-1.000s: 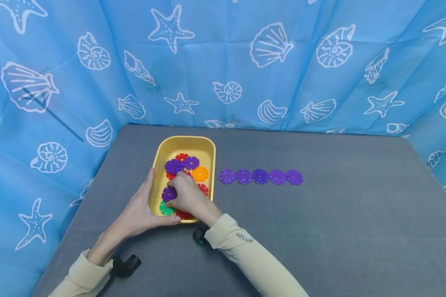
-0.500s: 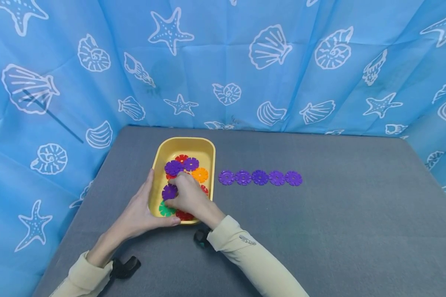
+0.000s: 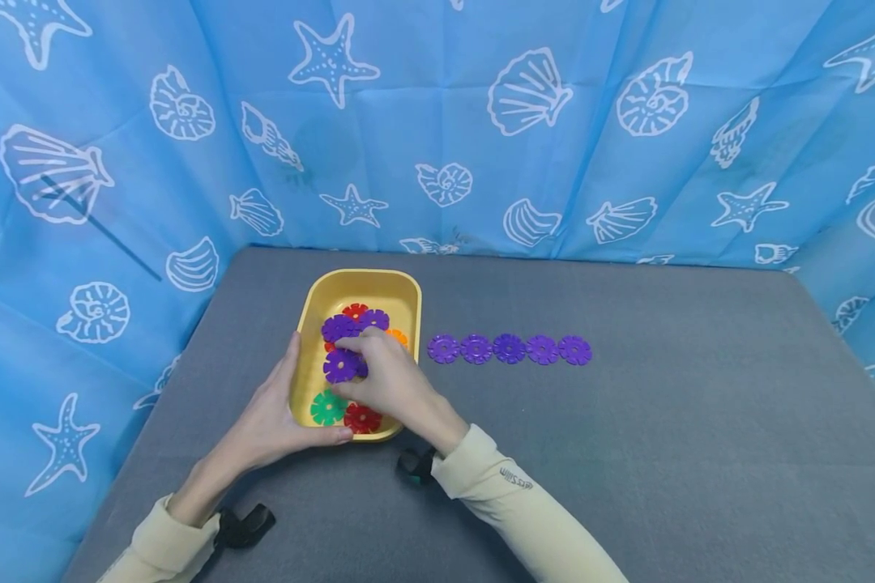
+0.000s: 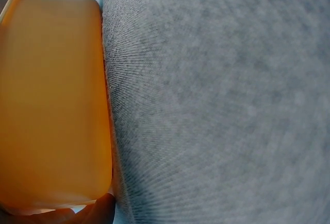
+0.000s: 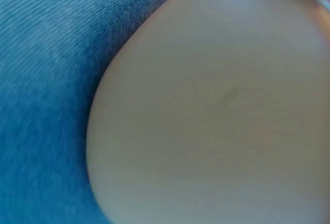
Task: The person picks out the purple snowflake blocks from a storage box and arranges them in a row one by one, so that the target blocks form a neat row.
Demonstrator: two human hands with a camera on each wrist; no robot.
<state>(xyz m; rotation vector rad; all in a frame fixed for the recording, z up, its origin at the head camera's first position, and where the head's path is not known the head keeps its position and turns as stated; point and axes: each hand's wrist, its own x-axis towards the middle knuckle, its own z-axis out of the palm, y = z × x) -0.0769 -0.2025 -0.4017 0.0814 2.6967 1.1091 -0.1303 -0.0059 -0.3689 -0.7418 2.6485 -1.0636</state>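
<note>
Your left hand (image 3: 280, 413) holds the yellow tray (image 3: 364, 282) at its near left corner, fingers spread along the outside of the left wall and thumb lying over the near rim. Your right hand (image 3: 394, 376) is over the tray, thumb and forefinger nearly closed, pinching a notched purple disc (image 3: 336, 371) by its right edge; a second bit of purple shows just behind it, and you can't tell whether that is gripped too. Below the pinched disc, inside the tray, a green disc (image 3: 327, 414) and a red disc (image 3: 362, 424) lie side by side. Farther back in the tray are overlapping purple discs (image 3: 335, 329), more red, and an orange disc (image 3: 399, 334) partly hidden by your right hand. To the right of the tray, a straight row of five purple discs (image 3: 501, 349) lies on the grey cloth-covered counter (image 3: 663, 445). A blue seashell-print curtain (image 3: 437, 121) hangs behind.
</note>
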